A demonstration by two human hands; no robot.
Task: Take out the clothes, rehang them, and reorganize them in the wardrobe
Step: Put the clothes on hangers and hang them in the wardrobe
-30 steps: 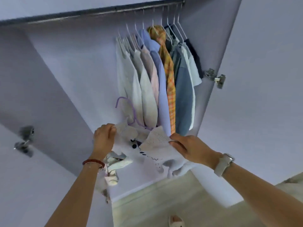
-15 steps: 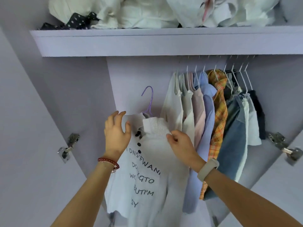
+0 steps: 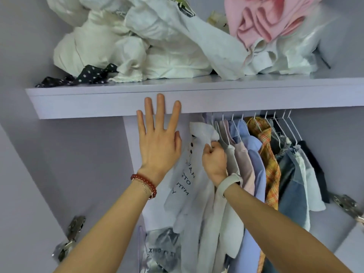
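A white shirt with black lettering and dark buttons (image 3: 188, 178) hangs at the left end of a row of clothes, its hanger hidden under the shelf. My right hand (image 3: 214, 160) pinches the shirt's ribbed collar (image 3: 202, 132), fingers curled. My left hand (image 3: 158, 138) is raised just left of the shirt with fingers straight and spread, holding nothing, its fingertips in front of the shelf's front edge (image 3: 256, 99). To the right hang several garments on white hangers: pale shirts, a blue shirt (image 3: 254, 160), an orange plaid shirt (image 3: 269, 160) and denim (image 3: 291, 186).
A pile of crumpled white clothes (image 3: 149, 46), a pink garment (image 3: 264, 22) and a dark dotted strip (image 3: 84, 74) lie on the shelf above. A clear plastic bag (image 3: 161, 251) sits low under the hanging shirt. Door hinges (image 3: 72, 233) (image 3: 348, 205) flank the opening.
The white lettered shirt went up from my hands to hang at the left end of the row. My left hand let go and rose, open. The view tilted up to the shelf.
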